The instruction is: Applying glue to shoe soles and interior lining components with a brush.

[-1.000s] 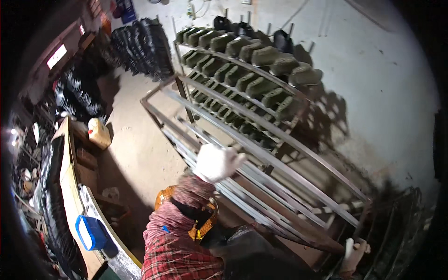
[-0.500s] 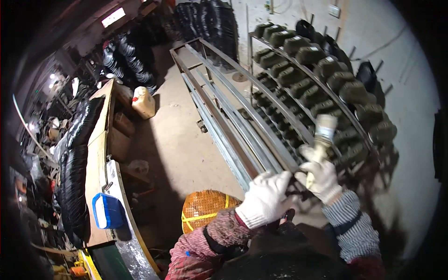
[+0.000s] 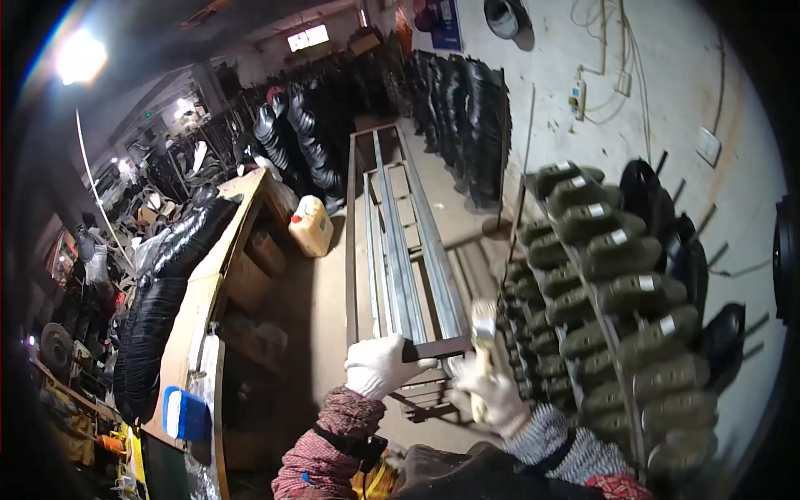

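The left hand [image 3: 379,365], in a white knit glove with a red plaid cuff, has its fingers curled over the near end of the frame [image 3: 400,250], gripping the dark cross bar there. The frame is a long, narrow rack of grey steel angle bars, welded, lying along the concrete floor [image 3: 321,300] and running away from the person. The right hand [image 3: 493,392], in the same kind of glove with a grey ribbed cuff, is closed around the pale handle of a brush [image 3: 483,329], held upright with its flat bristle head just beside the frame's near right corner; the brush is blurred.

Right of the frame stands a shelf [image 3: 621,333] of thin metal bars filled with rows of dull olive, rounded moulded pieces. Left of the frame sits a yellow plastic can [image 3: 311,225], and beyond it a plywood bench [image 3: 208,292] heaped with glossy black coils [image 3: 158,300]. More black coils line the wall past the frame's far end.
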### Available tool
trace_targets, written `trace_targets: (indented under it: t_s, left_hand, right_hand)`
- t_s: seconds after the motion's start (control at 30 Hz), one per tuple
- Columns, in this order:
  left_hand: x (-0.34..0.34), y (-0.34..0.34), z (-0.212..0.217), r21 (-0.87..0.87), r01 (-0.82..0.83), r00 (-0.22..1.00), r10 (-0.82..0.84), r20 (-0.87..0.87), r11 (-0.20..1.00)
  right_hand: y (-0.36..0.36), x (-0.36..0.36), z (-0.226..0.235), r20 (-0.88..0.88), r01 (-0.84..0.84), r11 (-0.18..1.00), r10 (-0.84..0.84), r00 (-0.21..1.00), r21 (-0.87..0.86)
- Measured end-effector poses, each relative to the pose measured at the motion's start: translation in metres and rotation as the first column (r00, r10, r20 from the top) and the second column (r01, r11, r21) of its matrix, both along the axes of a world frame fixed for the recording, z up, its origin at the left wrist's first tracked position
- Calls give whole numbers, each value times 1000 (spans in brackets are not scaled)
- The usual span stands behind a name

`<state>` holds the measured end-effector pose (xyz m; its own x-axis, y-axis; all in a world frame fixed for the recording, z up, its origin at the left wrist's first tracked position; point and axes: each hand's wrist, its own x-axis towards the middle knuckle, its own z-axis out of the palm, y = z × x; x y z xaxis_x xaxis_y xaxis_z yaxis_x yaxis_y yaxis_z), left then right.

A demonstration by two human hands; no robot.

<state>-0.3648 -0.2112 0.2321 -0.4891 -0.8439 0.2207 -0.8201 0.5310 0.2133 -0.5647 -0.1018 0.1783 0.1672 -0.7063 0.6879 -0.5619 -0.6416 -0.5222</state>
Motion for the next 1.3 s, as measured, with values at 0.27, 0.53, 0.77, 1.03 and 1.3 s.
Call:
trace_targets:
  t_s: [0.27, 0.53, 0.77, 1.03, 1.3]
  left_hand:
    - [-13, -281, 20, -55, -80, 994, 84, 74, 995]
    - [-202, -585, 39, 162, -143, 641, 216, -737, 976]
    - [-435, -479, -25, 397, 759, 486, -43, -873, 516]
    - [-471, -365, -23, 409, 724, 529, -65, -846, 556]
    - [-427, -344, -47, -127, 476, 713, -466, -523, 870]
  right_hand:
    - [3, -105, -37, -110, 374, 740, -380, 918, 559]
    - [-24, -71, -54, 110, 292, 186, -960, 257, 938]
    - [18, -41, -30, 58, 540, -177, -919, -389, 823]
    - [123, -48, -9, 835, 775, 325, -316, -451, 542]
    - [168, -131, -47, 702, 845, -35, -539, -465, 534]
